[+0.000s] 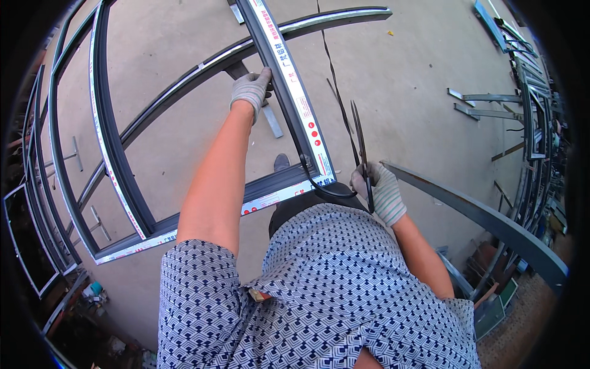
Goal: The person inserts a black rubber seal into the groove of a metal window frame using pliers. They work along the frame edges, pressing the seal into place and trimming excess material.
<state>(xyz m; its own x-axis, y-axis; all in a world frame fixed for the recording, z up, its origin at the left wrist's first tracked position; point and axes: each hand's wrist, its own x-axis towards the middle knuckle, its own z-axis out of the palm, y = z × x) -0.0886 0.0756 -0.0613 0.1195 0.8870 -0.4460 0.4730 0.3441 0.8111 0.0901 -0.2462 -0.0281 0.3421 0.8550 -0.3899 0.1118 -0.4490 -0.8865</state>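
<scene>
Dark grey metal window frame (316, 161) with white printed tape lies across the person's front, above the smooth grey concrete floor (418, 74), its near corner at the waist. The left hand (251, 90), in a pale knitted glove, bends its fingertips against the inner edge of the right-hand rail; whether they pinch or only press, I cannot tell. The right hand (380, 189) is closed around dark long-bladed metal scissors (361, 138), points up, beside a thin black flexible strip (327, 56) that loops by the corner. Working the strip along the rail seems to call for an untwisted lead, even thumb pressure and blades turned from the tape. A long grey metal bar (467, 200) reaches close to the right glove and could crowd that elbow; a curved-looking grey metal beam (335, 18) crosses beneath the frame, and piled metal profiles (534, 117) line the right edge.
</scene>
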